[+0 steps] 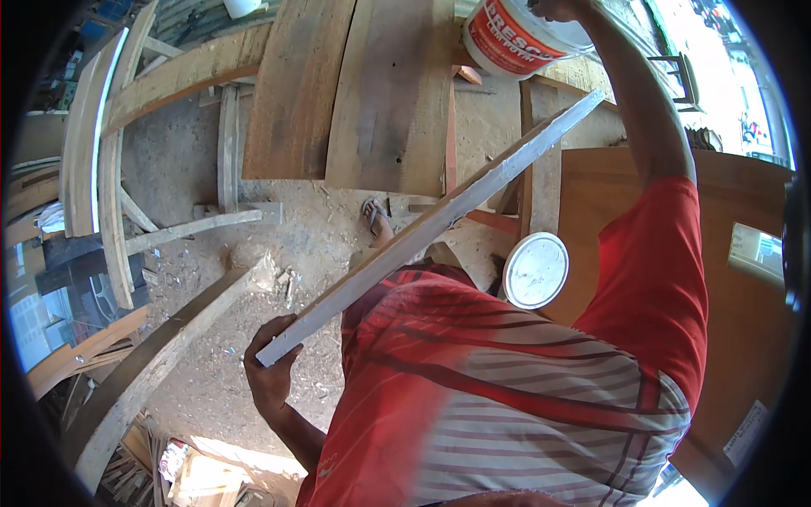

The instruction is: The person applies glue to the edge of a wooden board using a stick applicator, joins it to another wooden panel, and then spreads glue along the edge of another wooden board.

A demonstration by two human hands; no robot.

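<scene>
My left hand (pixel 272 362) is closed around the lower end of a long, narrow wooden board (pixel 439 221). The board's face is coated grey-white, and it slants up to the right across the front of my body. My right arm reaches far forward. At the picture's top edge, my right hand (pixel 557 8) is over the mouth of a white bucket (pixel 505 38) with a red band. Its fingers look curled, and what they hold, if anything, is hidden. A round white lid (pixel 536 270) lies beside my body, below the board's raised end.
Wide brown planks (pixel 384 101) lie on a wooden bench ahead. Timber frames (pixel 182 76) stand at the left. A thick rough beam (pixel 160 372) slants up from the lower left. A large brown panel (pixel 718 321) is at the right. Wood scraps litter the dirt floor (pixel 312 228).
</scene>
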